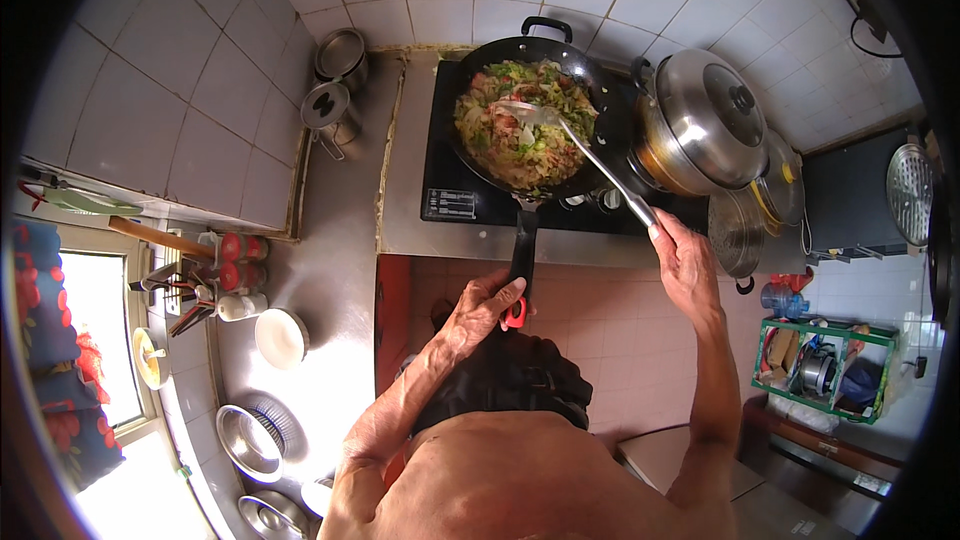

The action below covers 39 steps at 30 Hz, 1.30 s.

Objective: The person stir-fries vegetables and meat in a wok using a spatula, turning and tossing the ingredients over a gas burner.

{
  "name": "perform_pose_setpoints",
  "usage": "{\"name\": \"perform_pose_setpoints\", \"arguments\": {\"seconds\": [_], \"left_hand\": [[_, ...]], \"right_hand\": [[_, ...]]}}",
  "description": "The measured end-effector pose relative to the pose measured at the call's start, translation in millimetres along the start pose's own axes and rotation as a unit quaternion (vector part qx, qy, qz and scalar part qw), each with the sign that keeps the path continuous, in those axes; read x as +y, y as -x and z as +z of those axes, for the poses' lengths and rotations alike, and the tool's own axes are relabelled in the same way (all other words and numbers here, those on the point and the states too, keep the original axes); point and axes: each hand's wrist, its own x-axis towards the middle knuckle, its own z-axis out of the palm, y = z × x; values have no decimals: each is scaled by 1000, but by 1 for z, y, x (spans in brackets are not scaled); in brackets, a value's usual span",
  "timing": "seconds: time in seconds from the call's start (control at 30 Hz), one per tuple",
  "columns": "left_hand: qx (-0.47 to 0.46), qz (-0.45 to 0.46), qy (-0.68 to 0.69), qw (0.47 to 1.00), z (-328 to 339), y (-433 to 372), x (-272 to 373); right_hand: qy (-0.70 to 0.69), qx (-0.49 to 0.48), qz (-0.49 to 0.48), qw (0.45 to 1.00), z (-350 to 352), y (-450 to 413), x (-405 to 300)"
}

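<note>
A black wok point(480, 176) sits on the dark glass cooktop point(487, 211). Chopped greens mixed with reddish pieces point(525, 142) fill much of it. My left hand point(478, 313) is wrapped around the wok's long black handle point(524, 240), near its red-tipped end. In my right hand point(688, 265) is the metal handle of a spatula point(609, 172). The spatula's blade point(529, 112) rests in the food, partly covered by it. At the wok's far side a black loop handle point(547, 27) stands up by the tiled wall.
A lidded steel pot point(705, 116) stands just right of the wok, with a perforated steamer plate point(735, 229) beyond it. On the left counter are steel canisters point(330, 112), a white bowl point(281, 338), a steel basin point(247, 442) and red-lidded jars point(242, 249). A green-framed rack point(825, 367) is at right.
</note>
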Motion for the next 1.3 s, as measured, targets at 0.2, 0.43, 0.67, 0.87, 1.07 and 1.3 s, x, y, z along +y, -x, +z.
{"name": "perform_pose_setpoints", "arguments": {"seconds": [0.2,0.43,0.67,0.87,1.07,1.3], "left_hand": [[18,1,-6,1000,4,-2,-4],[32,5,7,999,6,1,-5],[34,7,-1,999,6,2,-1],[37,-3,11,999,5,1,-4],[26,2,15,1000,5,-1,-6],[34,0,0,999,5,2,-4]], "right_hand": [[-20,62,-31,997,41,-36,2],[4,70,-5,998,70,-56,5],[6,24,-6,1000,46,-42,3],[13,29,-75,997,31,-5,3],[42,27,-62,997,45,27,10],[12,76,-136,988,61,47,21]]}}
